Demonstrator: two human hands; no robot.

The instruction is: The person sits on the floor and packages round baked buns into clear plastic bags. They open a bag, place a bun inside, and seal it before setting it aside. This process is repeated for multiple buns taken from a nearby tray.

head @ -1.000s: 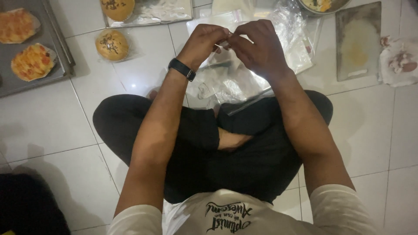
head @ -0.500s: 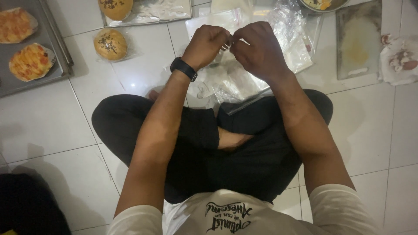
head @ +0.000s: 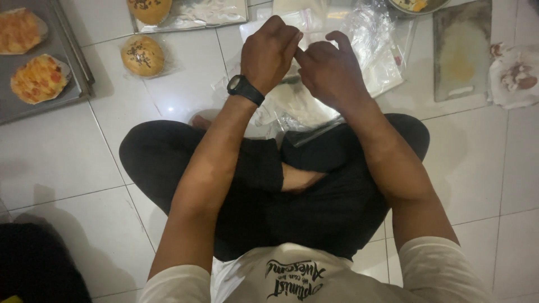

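My hands have shifted left since before; left hand (head: 269, 53) is fisted, right hand (head: 328, 70) curled, fingertips meeting over plastic bags (head: 314, 106) at top centre. What they pinch, can't tell.

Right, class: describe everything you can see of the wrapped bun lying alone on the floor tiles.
The wrapped bun is round, golden-brown and domed, with dark specks scattered on top. It sits upright inside thin clear plastic that looks crinkled at its edges. It lies on the white tiled floor, between the grey baking tray and the foil-lined tray, apart from both. Neither hand touches it.
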